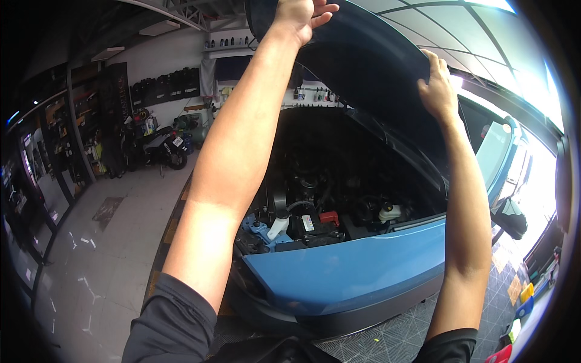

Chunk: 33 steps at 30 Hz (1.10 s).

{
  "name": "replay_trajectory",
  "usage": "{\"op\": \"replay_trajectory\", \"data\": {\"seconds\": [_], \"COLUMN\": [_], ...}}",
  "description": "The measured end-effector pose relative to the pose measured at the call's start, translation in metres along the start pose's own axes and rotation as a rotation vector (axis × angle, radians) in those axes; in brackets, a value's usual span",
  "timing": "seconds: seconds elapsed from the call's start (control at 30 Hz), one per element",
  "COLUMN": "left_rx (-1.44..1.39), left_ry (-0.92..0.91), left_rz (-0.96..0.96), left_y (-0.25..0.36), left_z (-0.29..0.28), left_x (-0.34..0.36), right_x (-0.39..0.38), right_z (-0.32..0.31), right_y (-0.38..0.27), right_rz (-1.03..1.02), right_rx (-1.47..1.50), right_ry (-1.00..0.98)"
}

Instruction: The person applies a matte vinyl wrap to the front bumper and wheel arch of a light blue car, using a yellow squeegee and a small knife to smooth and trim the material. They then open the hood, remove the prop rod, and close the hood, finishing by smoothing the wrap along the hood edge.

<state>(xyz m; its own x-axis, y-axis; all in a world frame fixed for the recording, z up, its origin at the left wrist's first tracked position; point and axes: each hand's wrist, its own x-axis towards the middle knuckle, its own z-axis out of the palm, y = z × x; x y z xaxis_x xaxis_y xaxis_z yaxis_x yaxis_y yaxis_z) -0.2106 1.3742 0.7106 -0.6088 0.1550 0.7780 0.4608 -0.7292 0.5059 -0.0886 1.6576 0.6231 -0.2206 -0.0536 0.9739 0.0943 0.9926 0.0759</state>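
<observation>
The raised hood point(369, 78) of a blue car slants over its engine bay, its dark underside facing me. At the top edge of the picture my left hand point(296, 18) is lifted against the hood, fingers apart; its upper part is cut off. My right hand point(439, 88) grips the hood's right edge, with the fingers over the rim and the thumb on the underside. Beneath, the bay holds a black battery point(305, 225) with a red terminal cover point(328, 218), a white filler neck point(278, 228) and a pale fluid reservoir point(389, 212). Much of the engine is in shadow.
The blue fender point(351, 266) lies between my arms. An open car door point(499, 145) and a side mirror point(510, 219) stand at the right. A motorcycle point(160, 148) is parked far left, near shelves of bottles point(233, 42). Coloured containers point(526, 293) line the right side.
</observation>
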Motion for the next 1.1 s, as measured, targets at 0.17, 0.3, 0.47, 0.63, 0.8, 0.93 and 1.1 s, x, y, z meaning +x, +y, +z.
{"op": "replay_trajectory", "data": {"seconds": [0.17, 0.3, 0.47, 0.63, 0.8, 0.93, 1.1], "left_rx": [-0.191, -0.395, -0.313, -0.167, -0.042, -0.042, -0.022], "left_ry": [0.084, 0.071, 0.039, 0.065, 0.065, 0.062, 0.016], "left_rz": [-0.071, -0.026, -0.029, -0.052, -0.065, -0.137, -0.182], "left_y": [0.001, -0.012, -0.007, 0.006, 0.011, 0.018, 0.020], "left_z": [0.011, 0.015, 0.017, 0.010, 0.009, 0.004, -0.005], "left_x": [0.013, 0.013, 0.007, 0.003, 0.008, 0.013, 0.017], "right_x": [0.001, 0.001, 0.002, -0.008, 0.026, 0.084, 0.110], "right_z": [0.000, 0.003, -0.002, -0.012, 0.012, 0.027, 0.041], "right_y": [-0.001, 0.002, -0.002, -0.047, -0.117, -0.148, -0.165], "right_rz": [-0.001, -0.017, -0.013, 0.049, 0.496, 0.687, 0.875], "right_rx": [-0.010, -0.014, 0.010, 0.134, 1.391, 1.802, 1.896], "right_ry": [0.011, 0.029, 0.048, 0.554, 0.029, -0.229, -0.036]}}
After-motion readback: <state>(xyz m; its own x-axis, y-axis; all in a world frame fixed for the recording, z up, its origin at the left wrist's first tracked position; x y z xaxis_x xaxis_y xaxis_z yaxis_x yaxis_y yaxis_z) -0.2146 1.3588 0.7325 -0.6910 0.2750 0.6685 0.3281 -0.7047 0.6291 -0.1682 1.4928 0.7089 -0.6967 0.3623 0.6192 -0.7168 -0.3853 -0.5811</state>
